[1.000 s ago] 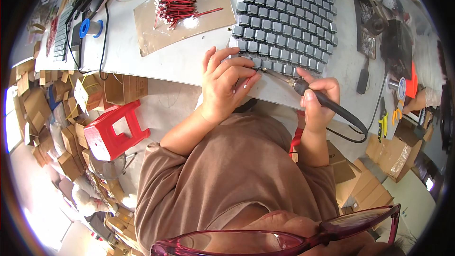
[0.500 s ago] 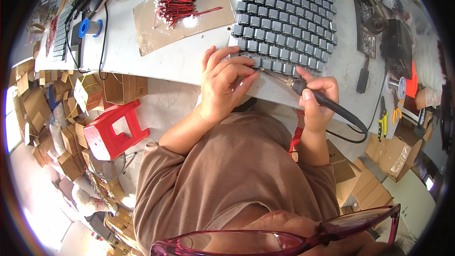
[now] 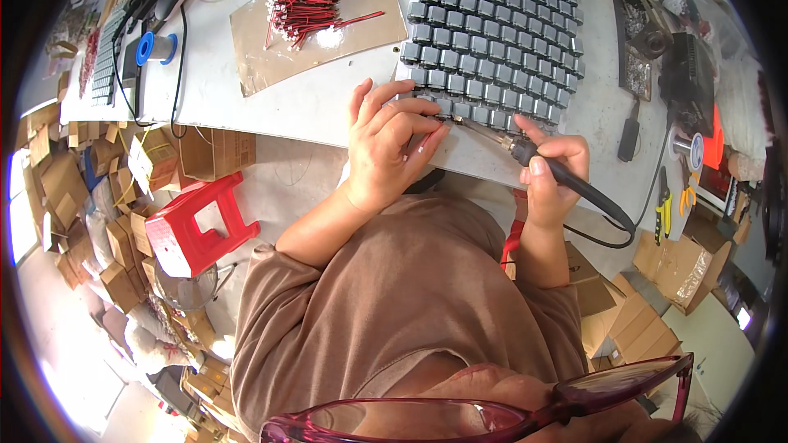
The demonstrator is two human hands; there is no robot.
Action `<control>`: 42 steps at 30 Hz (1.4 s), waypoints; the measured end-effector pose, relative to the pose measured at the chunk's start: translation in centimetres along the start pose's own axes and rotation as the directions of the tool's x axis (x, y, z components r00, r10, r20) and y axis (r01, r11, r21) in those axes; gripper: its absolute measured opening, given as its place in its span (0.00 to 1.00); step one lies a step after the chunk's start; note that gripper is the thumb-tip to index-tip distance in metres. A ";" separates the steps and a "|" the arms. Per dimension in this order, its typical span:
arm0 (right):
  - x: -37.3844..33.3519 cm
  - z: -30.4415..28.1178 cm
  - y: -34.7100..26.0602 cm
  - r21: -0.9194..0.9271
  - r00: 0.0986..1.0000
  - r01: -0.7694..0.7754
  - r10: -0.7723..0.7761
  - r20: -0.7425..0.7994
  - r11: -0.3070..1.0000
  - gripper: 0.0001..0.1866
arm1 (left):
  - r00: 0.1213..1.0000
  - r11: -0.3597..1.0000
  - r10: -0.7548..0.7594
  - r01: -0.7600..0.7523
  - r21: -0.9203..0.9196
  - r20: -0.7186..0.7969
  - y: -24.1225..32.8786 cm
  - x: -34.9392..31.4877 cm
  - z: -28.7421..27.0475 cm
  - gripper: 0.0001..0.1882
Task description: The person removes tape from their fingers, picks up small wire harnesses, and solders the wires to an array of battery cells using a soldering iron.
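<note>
Rows of small grey block-shaped parts (image 3: 484,41) with black sides stand close together on the table in front of me. My left hand (image 3: 390,143) is closed at the near left corner of these rows, fingertips pinched on a thin wire lead (image 3: 424,146); only a bit of it shows between the fingers. In my right hand (image 3: 552,176) is a soldering iron (image 3: 574,184) with a black handle, gripped like a pen. Its metal tip points left, reaching the nearest row close to my left fingertips. Whether the tip touches a part is too small to tell.
A pile of red wire leads (image 3: 308,12) with white connectors lies on a brown sheet (image 3: 254,53). A blue solder spool (image 3: 156,48) stands at left, another spool (image 3: 688,148) at right near yellow-handled pliers (image 3: 663,209). The iron's black cord (image 3: 611,238) loops at the table's front edge. A red stool (image 3: 197,226) stands below.
The iron's tip and my right hand have shifted very slightly. The white connector seen between my left fingers before is now less visible. The rows have stayed put.
</note>
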State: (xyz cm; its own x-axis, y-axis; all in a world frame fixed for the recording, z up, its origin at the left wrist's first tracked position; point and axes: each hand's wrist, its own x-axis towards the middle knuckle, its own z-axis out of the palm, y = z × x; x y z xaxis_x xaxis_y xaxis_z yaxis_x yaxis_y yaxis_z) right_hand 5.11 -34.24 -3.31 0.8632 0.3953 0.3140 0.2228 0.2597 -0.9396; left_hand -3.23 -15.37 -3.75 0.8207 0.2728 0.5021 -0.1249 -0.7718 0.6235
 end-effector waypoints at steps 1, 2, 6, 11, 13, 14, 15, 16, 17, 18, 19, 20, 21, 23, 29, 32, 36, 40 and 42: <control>0.0 0.0 0.1 0.013 1.000 0.005 -0.005 -0.013 1.000 0.08 | 1.000 1.000 0.002 -0.002 0.001 0.004 0.0 0.0 0.0 0.08; 0.1 0.0 0.1 0.027 1.000 0.009 -0.008 -0.024 1.000 0.08 | 1.000 1.000 0.001 -0.001 0.003 0.003 -0.1 0.0 0.0 0.08; 0.1 0.1 -0.2 0.065 0.996 -0.051 0.055 -0.064 0.997 0.08 | 1.000 1.000 0.015 -0.015 0.012 0.002 -0.4 0.0 0.0 0.09; 0.0 -0.1 0.1 0.049 0.989 -0.058 0.064 -0.134 0.997 0.09 | 1.000 0.995 0.027 -0.026 0.096 -0.015 -0.1 -0.2 -0.5 0.11; -0.1 -0.4 0.1 0.011 0.983 -0.070 0.071 -0.172 0.997 0.09 | 0.995 0.997 -0.009 0.002 0.079 0.096 0.3 -0.2 -1.3 0.26; -0.1 -0.2 -0.5 0.019 0.975 -0.101 0.103 -0.197 0.995 0.09 | 0.990 0.997 0.035 -0.045 0.069 0.136 0.2 -0.1 -1.8 0.35; 0.2 -0.6 0.0 0.031 0.987 0.021 -0.016 -0.163 0.999 0.09 | 0.987 0.996 0.084 -0.087 0.015 0.137 -0.1 0.1 -2.4 0.35; 0.3 -0.8 -0.1 0.036 0.987 -0.006 0.012 -0.160 0.999 0.09 | 0.981 0.991 0.134 -0.130 -0.042 0.137 -0.6 0.4 -3.0 0.36; 0.1 -0.9 -0.2 0.038 0.986 -0.036 0.042 -0.162 0.999 0.09 | 0.976 0.983 0.179 -0.174 -0.051 0.127 -1.3 1.5 -3.8 0.30; 0.2 -0.6 -0.5 0.052 0.982 -0.073 0.081 -0.168 0.996 0.08 | 0.969 0.978 0.203 -0.207 0.011 0.138 -3.2 2.2 -4.5 0.25; 0.2 -0.6 -0.5 0.054 0.983 -0.071 0.079 -0.164 0.996 0.08 | 0.962 0.969 0.226 -0.238 0.067 0.153 -5.3 3.3 -4.9 0.19; 0.2 -0.8 -0.3 0.065 0.987 -0.054 0.063 -0.146 0.996 0.07 | 0.974 0.970 0.152 -0.180 0.163 0.170 -6.2 5.1 -5.4 0.10; 0.3 -0.9 -0.1 0.079 0.991 -0.036 0.046 -0.123 0.996 0.07 | 0.972 0.942 0.161 -0.203 0.267 0.172 -7.1 6.5 -5.4 0.09; 0.3 -0.8 0.1 0.085 0.992 -0.030 0.040 -0.123 0.996 0.07 | 0.962 0.846 0.186 -0.262 0.465 0.202 -6.9 8.5 -5.4 0.05; 0.4 -0.8 0.4 0.084 0.992 -0.032 0.041 -0.119 0.996 0.07 | 0.861 0.650 0.019 -0.398 0.648 0.509 -7.3 10.8 -4.8 0.02; 0.4 -1.0 0.2 0.091 0.993 -0.030 0.040 -0.115 0.995 0.07 | 0.958 0.869 0.074 -0.199 0.454 0.277 -7.9 10.9 -4.7 0.02; 0.4 -1.0 0.1 0.092 0.992 -0.039 0.049 -0.116 0.995 0.07 | 0.962 0.971 -0.178 0.138 0.196 0.207 -7.6 11.6 -5.8 0.07; 0.6 -1.1 0.3 0.091 0.992 -0.044 0.054 -0.110 0.995 0.07 | 0.946 0.968 -0.242 0.219 0.123 0.215 -7.2 12.1 -6.4 0.06; 0.6 -1.1 0.2 0.108 0.992 -0.060 0.071 -0.106 0.992 0.07 | 0.948 0.968 -0.245 0.228 0.102 0.204 -7.1 12.1 -6.4 0.06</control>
State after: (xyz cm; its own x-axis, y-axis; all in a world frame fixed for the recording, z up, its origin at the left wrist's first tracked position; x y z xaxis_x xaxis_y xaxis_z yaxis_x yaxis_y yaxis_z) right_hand 6.16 -34.87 -3.43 0.9201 0.3170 0.2300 0.1207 0.3292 -0.9365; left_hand 4.03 -2.91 1.70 0.9223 0.3303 0.2006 0.1235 -0.7438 0.6569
